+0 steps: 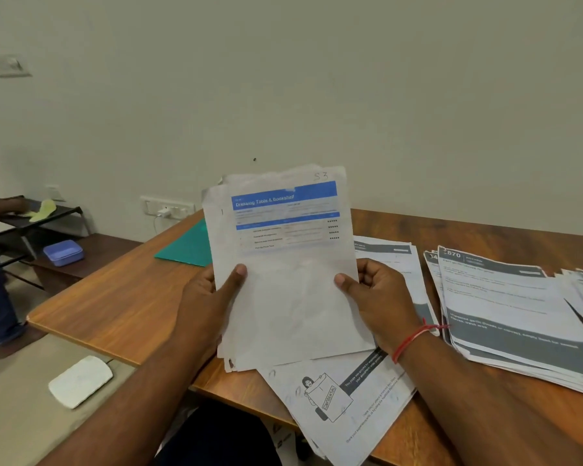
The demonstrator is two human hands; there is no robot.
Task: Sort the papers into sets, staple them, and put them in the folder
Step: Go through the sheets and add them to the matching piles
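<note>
My left hand [212, 294] and right hand [376, 294] grip a sheaf of papers [283, 264] by its side edges, upright above the wooden table [115, 297] (blue-headed page facing me); the green folder [186, 250] lies just behind

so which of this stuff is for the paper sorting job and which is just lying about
For the job:
paper stack, gripped by left hand and right hand
green folder
grey-headed paper piles
confidential cover sheet

Lying about:
blue lidded box
white charger
yellow-green cloth
white corded device
</note>
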